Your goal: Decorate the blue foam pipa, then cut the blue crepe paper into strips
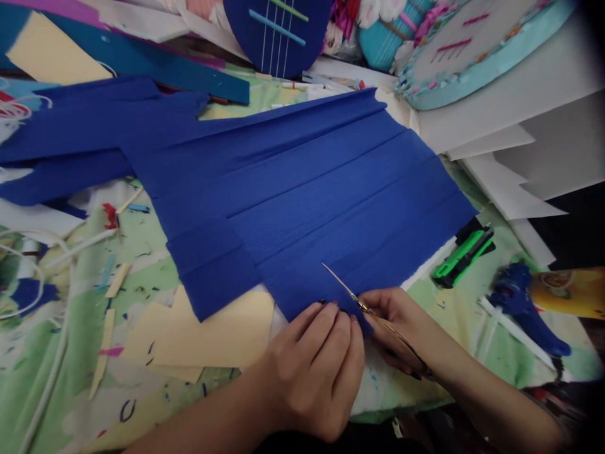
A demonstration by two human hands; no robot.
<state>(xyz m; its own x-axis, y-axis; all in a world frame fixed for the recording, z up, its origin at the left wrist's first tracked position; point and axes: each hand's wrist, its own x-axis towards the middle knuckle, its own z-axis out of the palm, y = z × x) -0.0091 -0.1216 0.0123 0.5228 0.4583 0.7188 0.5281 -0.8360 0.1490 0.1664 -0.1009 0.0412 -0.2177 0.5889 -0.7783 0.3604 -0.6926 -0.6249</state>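
Observation:
A large sheet of blue crepe paper with long fold lines lies spread over the table. My left hand has its fingers bunched together on the sheet's near edge, pinching the paper. In my right hand is a pair of gold-handled scissors, their pointed blades lying over the blue paper and aimed up and left. The blades look closed or nearly so. Both hands are close together at the near corner, the scissors just right of my left fingertips. Part of the handles is hidden by my right fingers.
A green utility knife and a blue glue gun lie at the right. Cream card pieces sit under the paper's near edge. White cord runs along the left. Decorated guitar-like shapes stand at the back.

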